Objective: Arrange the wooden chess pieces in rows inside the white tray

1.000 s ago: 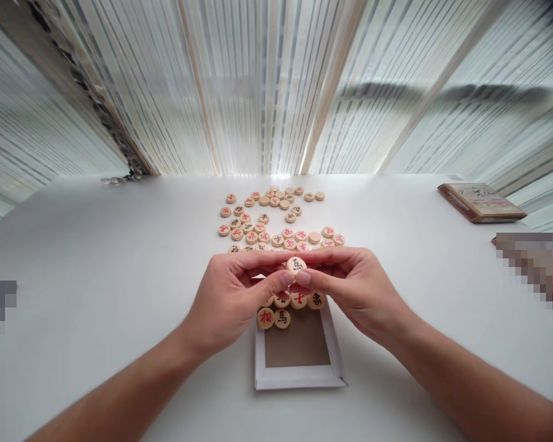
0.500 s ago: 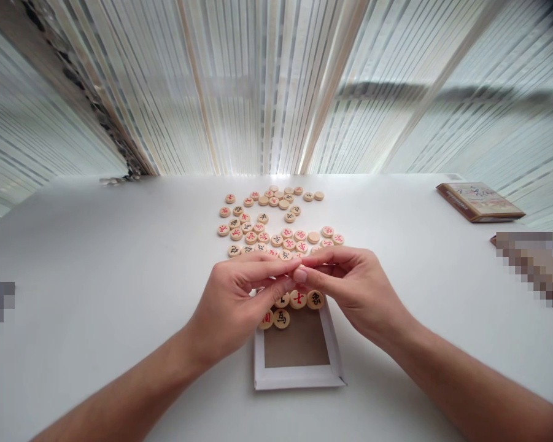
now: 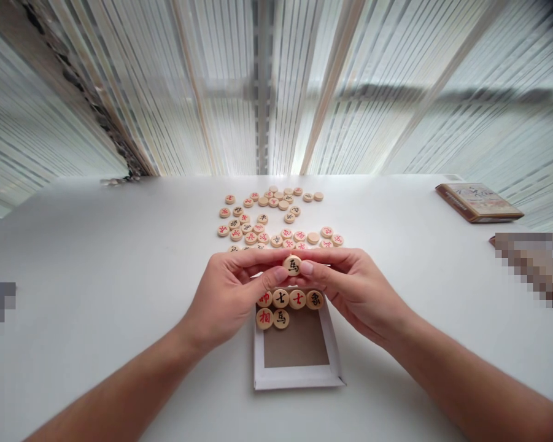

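Observation:
Between the thumbs and fingers of my left hand [image 3: 232, 291] and my right hand [image 3: 359, 291] is a round wooden Chinese chess piece [image 3: 293, 266]. Its face, with a black 馬-like character, is turned toward me. Both hands are closed on it, above the far end of a shallow white box tray [image 3: 299, 379]. Inside that tray, a row of pieces includes a red-marked piece [image 3: 297, 299] and a black-marked piece [image 3: 315, 299]. A second row below holds a red piece [image 3: 264, 318] and a black piece [image 3: 281, 319]. My fingers hide the tray's far edge.
Beyond my hands, many loose chess pieces [image 3: 258, 228] lie scattered on the white table [image 3: 119, 258], some face down. A flat printed box [image 3: 481, 201] rests at the right, with a blurred brown object [image 3: 534, 261] nearer. Striped curtains [image 3: 276, 86] hang behind the table.
The chess piece, earlier hidden in my fingertips, now shows its black-marked face toward me. My fingers have spread slightly apart around it. The pieces in the tray look the same.

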The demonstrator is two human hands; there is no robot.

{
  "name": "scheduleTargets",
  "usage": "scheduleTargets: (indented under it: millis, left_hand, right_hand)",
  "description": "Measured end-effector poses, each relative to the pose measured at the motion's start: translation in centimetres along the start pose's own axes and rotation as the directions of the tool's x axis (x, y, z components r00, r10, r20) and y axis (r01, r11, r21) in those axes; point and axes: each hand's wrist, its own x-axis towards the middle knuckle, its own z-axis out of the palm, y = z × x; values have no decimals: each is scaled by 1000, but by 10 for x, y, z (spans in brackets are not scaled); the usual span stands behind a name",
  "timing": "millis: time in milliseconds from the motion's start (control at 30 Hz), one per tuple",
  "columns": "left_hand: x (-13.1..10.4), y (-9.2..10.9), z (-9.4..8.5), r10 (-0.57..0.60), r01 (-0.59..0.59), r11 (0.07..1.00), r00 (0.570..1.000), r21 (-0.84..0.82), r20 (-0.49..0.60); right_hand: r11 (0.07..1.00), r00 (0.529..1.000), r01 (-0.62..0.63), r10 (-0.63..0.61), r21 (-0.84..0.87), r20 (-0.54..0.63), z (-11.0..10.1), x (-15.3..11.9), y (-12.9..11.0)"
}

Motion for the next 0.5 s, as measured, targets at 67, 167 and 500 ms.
scheduleTargets:
  millis: [67,167,500]
  left_hand:
    - [0,-1,-1,-22,22,999,1000,-48,11]
    - [0,-1,-2,-35,35,998,999,-60,9]
    - [-5,-4,-2,177,-167,954,984,248,-17]
  right_hand:
    - [1000,1000,-19,19,6,-14,0,0,0]
    - [999,999,-35,35,18,-28,-1,0,0]
    - [988,994,62,-73,-138,-76,2,-1,3]
